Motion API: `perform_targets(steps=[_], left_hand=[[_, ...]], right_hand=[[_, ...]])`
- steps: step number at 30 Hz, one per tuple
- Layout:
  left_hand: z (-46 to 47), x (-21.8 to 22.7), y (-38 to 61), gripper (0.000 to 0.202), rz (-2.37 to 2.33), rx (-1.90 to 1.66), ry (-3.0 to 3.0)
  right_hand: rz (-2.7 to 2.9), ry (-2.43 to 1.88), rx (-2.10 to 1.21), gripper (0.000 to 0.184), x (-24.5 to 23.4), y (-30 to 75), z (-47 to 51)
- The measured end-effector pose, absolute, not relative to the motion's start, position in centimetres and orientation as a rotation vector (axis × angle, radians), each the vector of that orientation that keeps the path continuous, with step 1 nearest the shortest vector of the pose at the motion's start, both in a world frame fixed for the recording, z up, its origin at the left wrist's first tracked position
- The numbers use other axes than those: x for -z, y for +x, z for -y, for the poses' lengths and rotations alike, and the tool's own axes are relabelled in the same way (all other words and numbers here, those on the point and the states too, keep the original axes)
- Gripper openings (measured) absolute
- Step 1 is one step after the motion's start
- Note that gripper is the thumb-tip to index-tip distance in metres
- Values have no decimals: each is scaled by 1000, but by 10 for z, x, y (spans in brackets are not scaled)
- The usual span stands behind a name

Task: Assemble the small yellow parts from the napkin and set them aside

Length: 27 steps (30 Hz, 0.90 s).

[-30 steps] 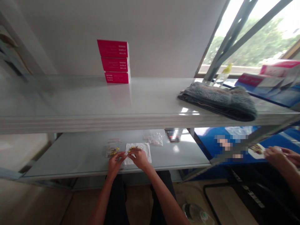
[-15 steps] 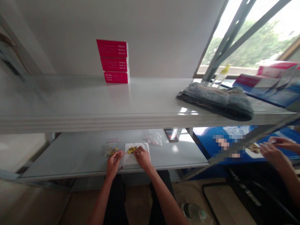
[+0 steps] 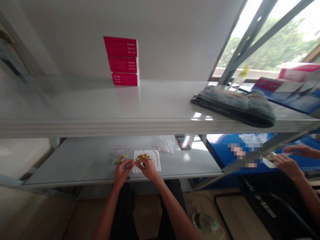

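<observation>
On the lower grey shelf (image 3: 75, 163) lies a white sheet (image 3: 154, 158) with a small heap of yellow pieces (image 3: 143, 156) on it. My left hand (image 3: 123, 171) and my right hand (image 3: 147, 167) meet at the sheet's near left corner, fingers curled in a pinch. What they pinch is too small to make out. A clear little bag holding yellow pieces (image 3: 119, 158) lies just left of the sheet, beyond my left hand.
Three pink boxes (image 3: 122, 61) are stacked on the upper shelf (image 3: 100, 110), with a folded grey towel (image 3: 235, 105) to the right. More clear bags (image 3: 163, 145) lie behind the sheet. Another person's hands (image 3: 287, 162) work over a blue surface at right. A plastic bottle (image 3: 207, 226) lies on the floor.
My hands stayed at the white sheet, shifting slightly as the fingers worked together. The other person's hands moved about over the blue surface at right.
</observation>
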<state>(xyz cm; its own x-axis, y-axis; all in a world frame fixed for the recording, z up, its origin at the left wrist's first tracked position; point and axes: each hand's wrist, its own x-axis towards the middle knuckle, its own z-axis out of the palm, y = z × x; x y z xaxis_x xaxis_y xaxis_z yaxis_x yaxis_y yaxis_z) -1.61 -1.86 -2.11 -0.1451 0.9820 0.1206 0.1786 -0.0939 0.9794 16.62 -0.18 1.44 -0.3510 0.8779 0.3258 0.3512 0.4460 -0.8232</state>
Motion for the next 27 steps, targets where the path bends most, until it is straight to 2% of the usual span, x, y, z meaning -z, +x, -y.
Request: perform_targets(steps=[5, 10, 14, 22, 27], left_hand=[[17, 24, -14, 36, -1434, -1366, 1307], [16, 28, -14, 37, -1437, -1416, 1263], [17, 25, -13, 39, -1444, -1438, 1247], [16, 24, -12, 38, -1482, -1422, 1268], [18, 21, -11, 38, -1459, -1412, 1295]], right_hand=[[1822, -1251, -716, 26, -10, 171, -5], [2080, -1518, -484, 16, -14, 158, -16], [2205, -1576, -424, 16, -14, 147, -18], [1937, -1242, -664, 12, -19, 160, -15], [2018, -998, -778, 10, -24, 168, -17]])
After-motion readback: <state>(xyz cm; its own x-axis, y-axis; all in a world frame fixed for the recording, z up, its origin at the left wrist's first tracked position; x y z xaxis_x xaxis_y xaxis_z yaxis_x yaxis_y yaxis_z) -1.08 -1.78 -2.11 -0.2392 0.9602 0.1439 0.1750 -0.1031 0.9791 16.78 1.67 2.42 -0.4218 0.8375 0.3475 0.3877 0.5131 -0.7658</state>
